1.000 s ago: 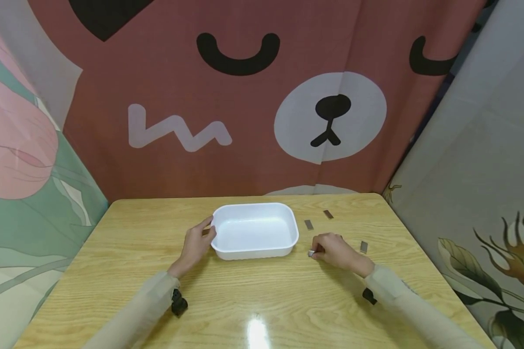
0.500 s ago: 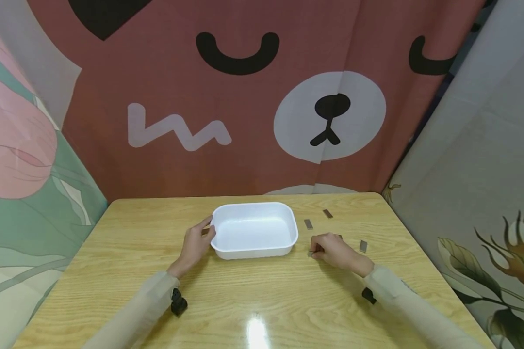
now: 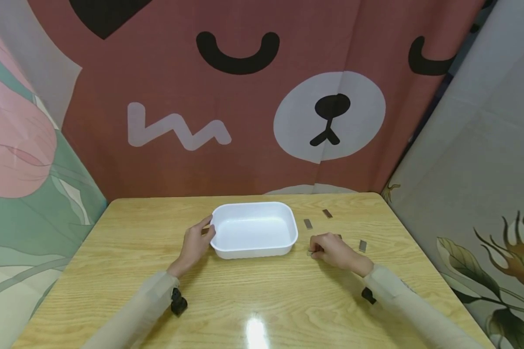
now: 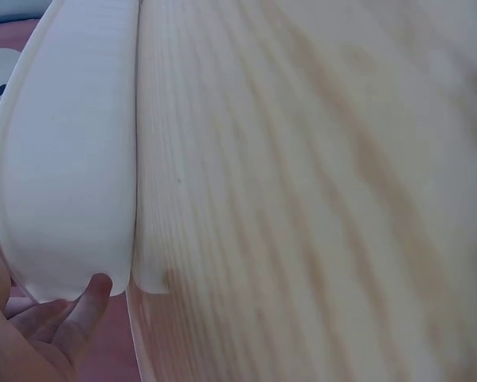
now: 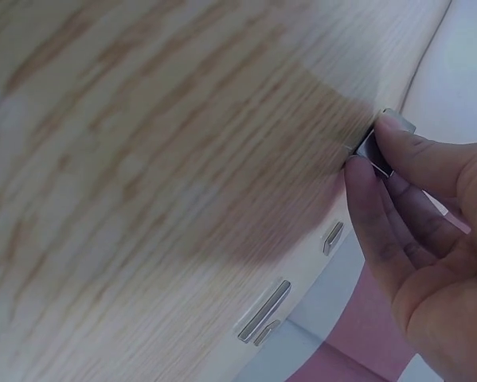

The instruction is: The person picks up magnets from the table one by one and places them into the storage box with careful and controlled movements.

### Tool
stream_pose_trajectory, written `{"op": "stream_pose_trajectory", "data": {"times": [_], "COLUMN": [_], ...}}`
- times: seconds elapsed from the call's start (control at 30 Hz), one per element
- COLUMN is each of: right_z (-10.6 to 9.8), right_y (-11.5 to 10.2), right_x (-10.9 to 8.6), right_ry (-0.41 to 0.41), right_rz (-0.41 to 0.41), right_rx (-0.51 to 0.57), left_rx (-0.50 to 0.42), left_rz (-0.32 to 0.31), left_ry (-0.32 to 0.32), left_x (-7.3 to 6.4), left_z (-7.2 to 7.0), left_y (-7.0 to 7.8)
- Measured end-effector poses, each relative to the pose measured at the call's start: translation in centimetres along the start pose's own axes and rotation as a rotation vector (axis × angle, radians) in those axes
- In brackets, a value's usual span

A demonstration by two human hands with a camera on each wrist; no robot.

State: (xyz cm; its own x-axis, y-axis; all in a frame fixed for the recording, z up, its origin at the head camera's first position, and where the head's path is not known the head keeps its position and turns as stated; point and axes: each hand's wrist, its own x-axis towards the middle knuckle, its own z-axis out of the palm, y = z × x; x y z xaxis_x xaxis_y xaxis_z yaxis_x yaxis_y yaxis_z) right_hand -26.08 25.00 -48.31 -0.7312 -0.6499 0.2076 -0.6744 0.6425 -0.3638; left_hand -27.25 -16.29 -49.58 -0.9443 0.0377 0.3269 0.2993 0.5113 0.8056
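Note:
A white rectangular plastic tub (image 3: 254, 232) stands on the table. My left hand (image 3: 195, 245) grips its left end, with the thumb by the rim; in the left wrist view a fingertip (image 4: 100, 285) presses the outer wall. To the tub's right, my right hand (image 3: 334, 250) pinches a small glossy dark metallic piece (image 5: 372, 153) between thumb and index finger, low over the wood. A silvery end (image 5: 401, 121) shows past the thumb; whether it belongs to the same piece I cannot tell. The piece's lower part is hidden by the fingers.
Similar flat rectangular pieces lie beyond and beside the right hand: one near the tub (image 3: 308, 224), a brown one (image 3: 327, 214) farther back and a grey one (image 3: 363, 246) at right. Another peeks out behind the knuckles. Printed curtains (image 3: 179, 169) border the table (image 3: 227, 310).
The small piece at my right fingertips looked brighter a second ago and appears duller now, as if tilted. Both hands and the tub have stayed in place.

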Motion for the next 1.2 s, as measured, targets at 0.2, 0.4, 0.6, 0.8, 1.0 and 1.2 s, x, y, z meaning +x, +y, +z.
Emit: {"op": "stream_pose_trajectory", "data": {"times": [0.2,0.4,0.6,0.8,1.0,1.2], "right_z": [0.01,0.01,-0.15,-0.31,-0.24,-0.19], "right_y": [-0.02,0.0,-0.18,-0.41,-0.52,-0.51], "right_x": [-0.02,-0.03,-0.03,-0.07,0.04,0.25], "right_ry": [-0.003,-0.012,-0.028,-0.026,-0.032,-0.038], "right_rz": [-0.002,0.001,0.009,-0.001,-0.014,-0.009], "right_rx": [-0.004,0.01,0.046,0.084,0.075,0.07], "left_rx": [0.003,0.006,-0.008,-0.013,-0.008,0.006], "left_rz": [-0.006,-0.004,-0.004,-0.005,-0.014,-0.015], "left_ry": [0.001,0.0,-0.003,-0.003,-0.006,-0.009], "left_x": [0.04,-0.04,-0.03,-0.04,0.0,0.02], "left_z": [-0.03,-0.05,-0.09,-0.12,-0.1,-0.13], "left_y": [0.1,0.15,0.09,0.05,0.04,0.18]}}
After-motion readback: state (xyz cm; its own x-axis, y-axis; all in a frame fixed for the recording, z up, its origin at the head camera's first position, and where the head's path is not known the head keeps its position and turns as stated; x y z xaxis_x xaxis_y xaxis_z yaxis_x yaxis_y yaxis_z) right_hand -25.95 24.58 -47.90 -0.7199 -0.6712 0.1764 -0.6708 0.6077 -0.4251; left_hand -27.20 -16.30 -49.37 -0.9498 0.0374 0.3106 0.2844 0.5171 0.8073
